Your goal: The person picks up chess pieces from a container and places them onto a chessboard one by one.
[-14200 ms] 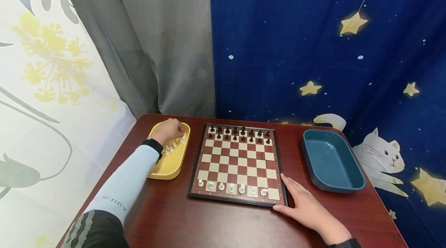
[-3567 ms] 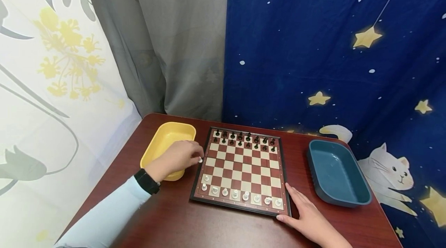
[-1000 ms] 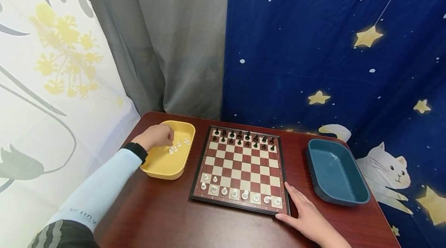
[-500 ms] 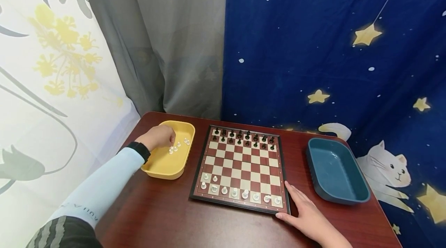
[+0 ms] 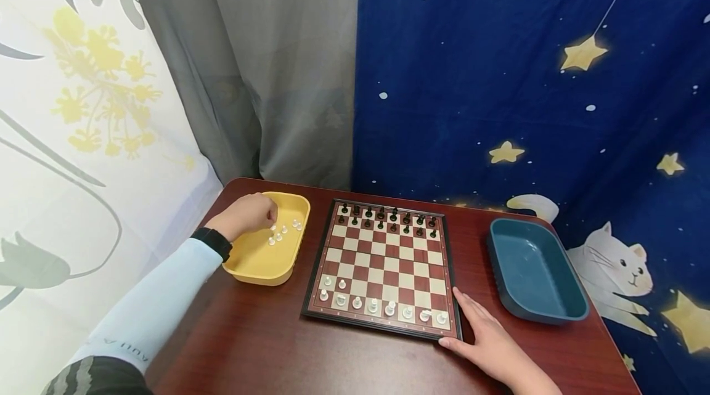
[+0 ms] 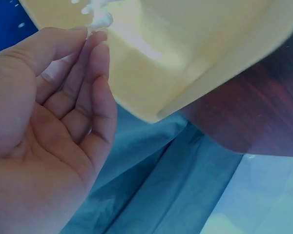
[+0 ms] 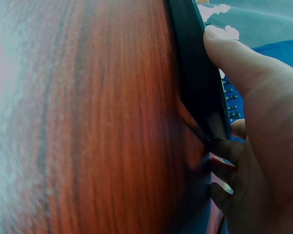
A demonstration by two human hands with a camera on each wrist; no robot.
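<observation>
Left hand (image 5: 246, 214) is inside the yellow plastic tray (image 5: 261, 262), at its far left. In the left wrist view the thumb and fingertips (image 6: 95, 39) pinch a small white chess piece (image 6: 101, 19), just above the tray floor. Other loose white chess pieces (image 5: 283, 230) lie in the tray, just right of the hand. The arm wears a light blue sleeve (image 5: 161, 296) with a black wristband (image 5: 212, 241).

Right hand (image 5: 490, 346) lies flat on the dark red wooden table (image 5: 266, 346), fingers straight and close together. Thumb and fingers bracket the near right corner of the red-and-cream chessboard with a black frame (image 5: 383, 265). The right wrist view shows the thumb (image 7: 234, 63) against the frame's edge and the other fingers touching the corner; it grips nothing.

Board state:
- Black chess pieces (image 5: 388, 220) fill the two far rows.
- White pieces in the nearest row (image 5: 383, 309) fill it from left to right.
- Two white pawns (image 5: 334, 283) stand in the second row from the near edge, at its left end, side by side.

The tray sits just left of the board and apart from it. A dark teal plastic tray (image 5: 535, 272) sits right of the board, apart from it and beyond the right hand.

Behind the table: a grey curtain (image 5: 266, 62), a navy cloth with yellow stars and a white cat (image 5: 499, 74), and on the left a white cloth with a yellow flower print (image 5: 83, 105).
</observation>
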